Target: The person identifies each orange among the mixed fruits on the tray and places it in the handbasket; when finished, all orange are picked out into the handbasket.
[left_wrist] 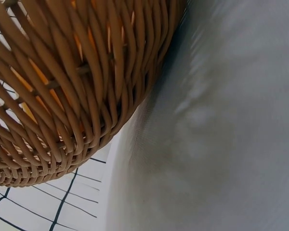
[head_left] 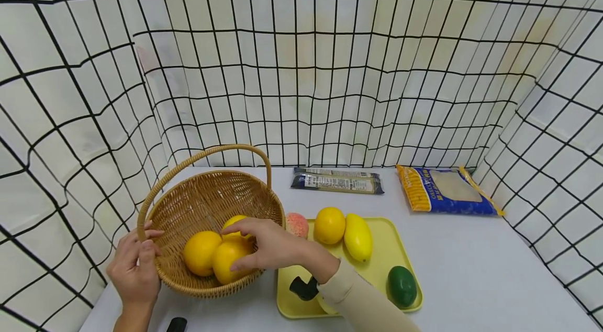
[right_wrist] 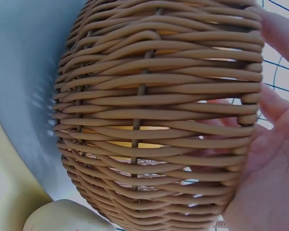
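A wicker basket with an arched handle stands tilted at the left, its mouth toward me. In it lie three oranges, one at the left, one in front and one behind, partly hidden. My left hand grips the basket's left rim by the handle's foot, thumb on the near side. Over the right rim reaches my right hand, thumb and fingers spread above the oranges. In the right wrist view that hand lies along the rim, with fingers showing through the weave of the basket.
A yellow tray right of the basket bears an orange, a yellow elongated fruit, a dark green fruit and a pink fruit. Behind lie a dark flat packet and a yellow-blue bag. Black netting surrounds the table.
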`<action>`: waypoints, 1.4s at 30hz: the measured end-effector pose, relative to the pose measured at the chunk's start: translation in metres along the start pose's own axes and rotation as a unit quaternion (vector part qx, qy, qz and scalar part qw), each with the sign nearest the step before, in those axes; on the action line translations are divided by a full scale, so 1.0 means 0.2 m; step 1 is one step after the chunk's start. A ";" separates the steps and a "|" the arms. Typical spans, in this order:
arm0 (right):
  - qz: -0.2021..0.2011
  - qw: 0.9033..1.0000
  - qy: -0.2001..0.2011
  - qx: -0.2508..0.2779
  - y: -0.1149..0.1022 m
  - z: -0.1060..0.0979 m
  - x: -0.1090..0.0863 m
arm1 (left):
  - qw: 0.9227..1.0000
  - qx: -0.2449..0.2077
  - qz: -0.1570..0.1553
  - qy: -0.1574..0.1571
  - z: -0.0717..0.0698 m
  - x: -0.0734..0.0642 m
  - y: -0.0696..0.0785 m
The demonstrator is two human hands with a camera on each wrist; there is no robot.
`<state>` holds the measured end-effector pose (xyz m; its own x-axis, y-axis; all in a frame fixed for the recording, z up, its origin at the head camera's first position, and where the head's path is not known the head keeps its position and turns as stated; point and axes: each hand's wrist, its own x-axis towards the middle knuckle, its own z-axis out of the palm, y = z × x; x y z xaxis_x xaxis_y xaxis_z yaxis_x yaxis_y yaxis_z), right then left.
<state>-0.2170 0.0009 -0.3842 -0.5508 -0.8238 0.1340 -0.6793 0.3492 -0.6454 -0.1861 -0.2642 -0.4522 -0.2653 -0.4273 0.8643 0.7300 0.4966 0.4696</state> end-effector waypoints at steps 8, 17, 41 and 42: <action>-0.033 0.990 0.111 0.077 -0.01 -0.04 -0.11 | 1.000 0.010 -0.012 -0.001 -0.01 0.00 -0.01; -0.037 0.969 0.198 0.141 0.04 -0.16 -0.32 | 0.999 0.024 -0.030 -0.007 -0.03 -0.01 -0.04; 0.165 0.933 0.298 0.119 0.39 -0.33 -0.58 | 0.999 0.021 -0.039 -0.008 -0.03 -0.01 -0.04; 0.173 0.932 0.297 0.117 0.41 -0.33 -0.58 | 0.999 0.022 -0.040 -0.008 -0.03 -0.01 -0.04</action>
<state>-0.2405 0.1541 -0.4024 -0.9359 -0.2627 0.2346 -0.3245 0.3840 -0.8645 -0.1868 -0.2719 -0.4590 -0.3328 -0.4550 0.8260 0.6775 0.4939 0.5451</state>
